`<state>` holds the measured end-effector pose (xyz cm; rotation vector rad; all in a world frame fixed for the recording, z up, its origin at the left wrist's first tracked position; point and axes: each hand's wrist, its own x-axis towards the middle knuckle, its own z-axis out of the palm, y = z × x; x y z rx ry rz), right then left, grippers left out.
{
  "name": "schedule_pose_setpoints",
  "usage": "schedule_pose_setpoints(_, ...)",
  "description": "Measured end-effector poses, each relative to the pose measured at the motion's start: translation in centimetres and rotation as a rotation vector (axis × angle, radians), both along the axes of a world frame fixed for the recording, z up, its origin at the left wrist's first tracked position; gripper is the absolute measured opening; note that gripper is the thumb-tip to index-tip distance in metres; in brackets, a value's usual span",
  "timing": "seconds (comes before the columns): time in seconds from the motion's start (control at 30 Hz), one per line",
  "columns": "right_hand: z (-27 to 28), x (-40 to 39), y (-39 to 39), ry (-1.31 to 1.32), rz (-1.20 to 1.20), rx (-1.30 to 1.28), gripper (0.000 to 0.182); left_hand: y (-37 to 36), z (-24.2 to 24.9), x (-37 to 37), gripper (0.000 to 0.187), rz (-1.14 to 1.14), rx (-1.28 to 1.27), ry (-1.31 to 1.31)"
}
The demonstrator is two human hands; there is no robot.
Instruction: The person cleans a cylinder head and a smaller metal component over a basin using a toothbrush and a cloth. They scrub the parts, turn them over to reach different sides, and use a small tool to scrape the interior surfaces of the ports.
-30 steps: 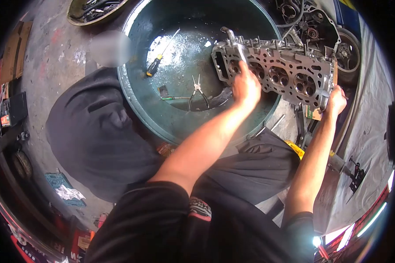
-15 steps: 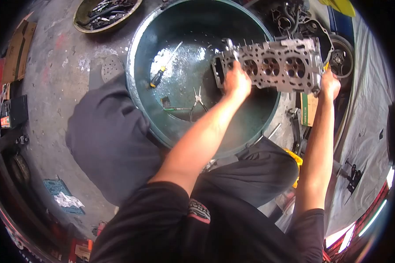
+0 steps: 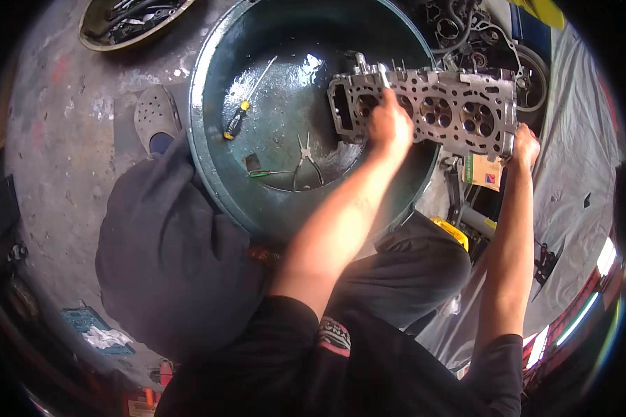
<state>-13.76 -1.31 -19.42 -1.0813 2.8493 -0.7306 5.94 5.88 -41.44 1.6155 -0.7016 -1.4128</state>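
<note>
A metal cylinder head [image 3: 455, 118] is held at a slant over the right side of a big dark green tub [image 3: 196, 132], its combustion chambers and valves facing me. My right hand [image 3: 526, 144] is closed around its right end. Over the left part of the face lies my left hand [image 3: 391, 126], fingers closed around a slim, pale silver tool [image 3: 384, 75]; its kind is not clear. Inside the tub are a yellow-and-black screwdriver [image 3: 236, 119], pliers [image 3: 306, 164] and a small green-handled tool [image 3: 270, 173].
A basin [image 3: 90, 43] of metal parts stands at the upper left. Engine parts [image 3: 459, 31] sit beyond the tub on the right, with a small box [image 3: 483, 171] nearer. A grey cover [image 3: 570, 187] drapes the right side. A teal case [image 3: 83, 320] lies at lower left.
My left hand has slid right across the cylinder head's face with the tool. The head has shifted slightly right and down in view, while the tub appears further left as the camera turns.
</note>
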Motion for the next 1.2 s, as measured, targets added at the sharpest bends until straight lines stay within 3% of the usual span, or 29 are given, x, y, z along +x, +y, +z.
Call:
schedule_pose_setpoints(0.03, 0.1, 0.5, 0.0, -0.019, 0.017, -0.017, 0.038, 0.2, 2.1, 0.9, 0.032, -0.019, 0.006, 0.001)
schedule_pose_setpoints(0.13, -0.5, -0.9, -0.7, -0.050, 0.075, -0.027, 0.037, 1.0, -0.4, -1.6, 0.020, -0.013, -0.174, -0.128)
schedule_pose_setpoints(0.17, -0.3, -0.2, -0.3, -0.023, 0.065, -0.028, 0.036, -0.4, -3.5, -2.6, 0.019, 0.047, -0.131, 0.004)
schedule_pose_setpoints(0.27, 0.1, 2.4, -0.1, -0.036, -0.003, -0.055, 0.036, -0.8, -2.3, -1.4, 0.018, 0.328, 0.077, 0.968)
schedule_pose_setpoints(0.3, 0.2, 1.8, 0.1, -0.038, -0.013, -0.039, 0.036, 0.3, -2.9, -3.5, 0.017, 0.198, -0.022, 0.636)
schedule_pose_setpoints(0.4, -0.8, -1.5, -1.1, -0.088, -0.007, -0.050, 0.035, 1.4, -1.8, -2.3, 0.014, -0.011, -0.081, 0.082)
schedule_pose_setpoints(0.47, -0.5, -1.7, -0.6, -0.037, -0.004, -0.030, 0.035, 1.3, -0.1, 2.4, 0.020, -0.177, -0.178, -0.384)
schedule_pose_setpoints(0.5, -0.5, -2.3, -0.4, -0.093, 0.036, -0.040, 0.036, 0.5, 1.0, 3.6, 0.028, -0.239, -0.138, -0.361)
schedule_pose_setpoints(0.63, -1.3, -4.1, -1.0, -0.134, 0.038, -0.085, 0.035, 1.6, 2.1, 4.5, 0.031, -0.298, -0.172, -0.390)
schedule_pose_setpoints(0.7, -1.1, -3.5, -0.5, -0.101, 0.027, -0.069, 0.036, -0.9, -2.3, 3.5, 0.032, -0.096, 0.033, 0.052)
schedule_pose_setpoints(0.77, 0.0, 0.9, -0.5, -0.092, -0.053, -0.026, 0.037, -2.2, 1.6, 8.9, 0.020, -0.081, 0.095, -0.091)
schedule_pose_setpoints(0.8, 0.1, -0.5, 0.0, -0.081, -0.029, -0.023, 0.037, -2.1, 1.0, 8.8, 0.027, -0.044, 0.040, -0.109)
schedule_pose_setpoints(0.9, -0.6, -2.3, -0.8, -0.118, 0.017, -0.004, 0.037, 1.5, 1.4, 5.3, 0.022, -0.159, 0.025, -0.148)
schedule_pose_setpoints(0.93, -1.1, -4.7, -1.2, -0.106, 0.047, -0.019, 0.037, 2.0, 0.8, 4.9, 0.020, -0.079, -0.026, -0.150)
schedule_pose_setpoints(1.0, 0.3, 2.1, -0.1, 0.018, 0.020, 0.009, 0.036, 1.8, -1.2, 4.6, 0.020, -0.033, -0.037, -0.172)
schedule_pose_setpoints(1.03, 0.4, 1.7, -0.3, -0.013, -0.011, 0.043, 0.036, 0.5, -1.5, 5.3, 0.017, -0.030, 0.002, -0.253)
schedule_pose_setpoints(1.1, 0.7, 2.9, 0.0, 0.023, -0.037, 0.072, 0.035, 0.8, -1.9, 5.5, 0.019, -0.064, 0.007, -0.108)
schedule_pose_setpoints(1.13, 0.4, 1.9, -0.7, -0.030, 0.005, 0.032, 0.035, 0.6, -1.5, 5.7, 0.022, -0.122, -0.054, -0.267)
schedule_pose_setpoints(1.2, -0.9, -2.7, -0.8, -0.138, 0.063, -0.048, 0.035, 2.8, 0.8, 5.2, 0.030, -0.139, -0.107, -0.240)
